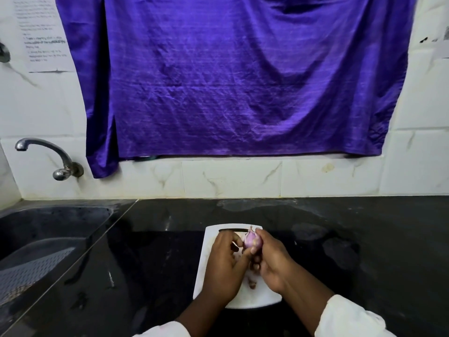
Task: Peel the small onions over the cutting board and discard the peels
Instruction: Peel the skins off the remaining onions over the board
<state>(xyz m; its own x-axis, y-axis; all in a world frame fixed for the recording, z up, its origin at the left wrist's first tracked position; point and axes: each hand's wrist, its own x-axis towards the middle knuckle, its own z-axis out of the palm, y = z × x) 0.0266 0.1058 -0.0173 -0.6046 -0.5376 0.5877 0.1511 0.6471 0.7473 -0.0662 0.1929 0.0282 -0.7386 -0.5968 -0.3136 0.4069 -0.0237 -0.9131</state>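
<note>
- A small onion (252, 240) is held in the air just above the far part of the board (257, 300), between the two hands.
- The onion is gripped by the right hand (271, 262) from the right side; its fingers (262, 234) are curled round the onion, with one fingertip at the top and the thumb below.
- The left hand (222, 265) is placed against the left side of the onion. Its fingers (232, 239) are bent and pressed together, and its thumb is laid on the lower left part of the onion, so the onion is pinched there.
- The pale purple flesh of the onion is seen in front, and a dry tip is pointed away from the person.
- Some peels (252, 284) are left on the board, below the hands and between the wrists.
- The white board is laid on the black surface (352, 239), with its slot handle at the far edge.
- A white sleeve (349, 317) is worn on the right arm.
- A sink (48, 229) is set into the surface on the left, and a tap (46, 155) is fixed on the tiled wall above it.
- A purple cloth (230, 81) is hung over the wall behind, and a printed paper (40, 35) is stuck beside it on the left.
</note>
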